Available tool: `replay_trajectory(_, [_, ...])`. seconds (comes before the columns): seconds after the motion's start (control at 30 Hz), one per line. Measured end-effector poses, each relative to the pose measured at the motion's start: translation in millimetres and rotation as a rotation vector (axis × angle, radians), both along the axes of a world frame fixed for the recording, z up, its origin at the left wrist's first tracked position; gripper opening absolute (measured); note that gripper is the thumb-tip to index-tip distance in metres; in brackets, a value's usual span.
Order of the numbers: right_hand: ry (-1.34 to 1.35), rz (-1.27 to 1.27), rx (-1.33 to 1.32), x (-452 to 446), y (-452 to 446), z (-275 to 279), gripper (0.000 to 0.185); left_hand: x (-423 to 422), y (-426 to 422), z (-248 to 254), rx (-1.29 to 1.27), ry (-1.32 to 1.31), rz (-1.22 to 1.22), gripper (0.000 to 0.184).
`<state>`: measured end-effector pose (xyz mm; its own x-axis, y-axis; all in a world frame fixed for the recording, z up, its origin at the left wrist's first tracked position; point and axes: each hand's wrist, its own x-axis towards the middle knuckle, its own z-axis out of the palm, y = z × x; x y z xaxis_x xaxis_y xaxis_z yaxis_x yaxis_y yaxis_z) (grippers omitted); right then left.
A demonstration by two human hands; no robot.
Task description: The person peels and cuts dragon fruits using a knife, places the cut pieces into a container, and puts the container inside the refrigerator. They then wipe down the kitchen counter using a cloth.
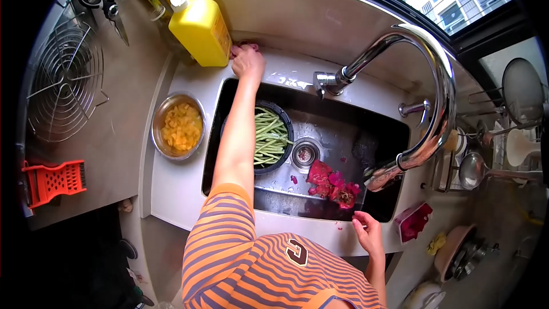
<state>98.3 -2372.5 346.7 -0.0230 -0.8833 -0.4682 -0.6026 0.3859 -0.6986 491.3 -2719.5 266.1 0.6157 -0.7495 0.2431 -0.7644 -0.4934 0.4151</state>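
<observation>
My left hand (248, 62) reaches to the ledge behind the sink, beside a yellow bottle (201, 31), its fingers closed round a pink cloth-like item (251, 46) that is mostly hidden. Below that forearm, a black colander (290, 131) with green beans (270, 137) stands in the sink (280, 201). My right hand (366, 229) is at the sink's front edge, fingers apart, with nothing visible in it. Dark pink peels (333, 185) lie in the sink close to it, right of the drain (305, 155).
A steel bowl of orange pieces (182, 126) sits left of the sink. The curved faucet (443, 74) arches over its right side. Scissors (108, 3), a wire rack (66, 74) and a red grater (54, 183) are at the left. Utensils (473, 170) hang at the right.
</observation>
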Motion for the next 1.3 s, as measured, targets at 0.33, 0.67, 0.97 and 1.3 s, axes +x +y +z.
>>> replay_trajectory(0.33, [-0.033, 0.026, 0.003, 20.0, -12.7, 10.0, 0.028, -65.6, 9.0, -3.5, -0.018, 0.317, -0.981, 0.029])
replay_trajectory(0.67, [-0.024, 0.058, -0.051, 15.5, -3.5, -0.4, 0.027, -80.5, 60.9, -9.7, 0.031, 0.103, -0.518, 0.031])
replay_trajectory(0.97, [-0.038, 0.105, -0.097, 13.4, -10.5, -5.3, 0.028, -177.9, 118.8, -13.5, -0.157, 0.761, -0.595, 0.019])
replay_trajectory(1.3, [-0.101, -0.082, -0.135, -24.6, 2.8, -0.5, 0.028, -291.6, -46.9, 46.0, -0.769, 0.483, -0.336, 0.042])
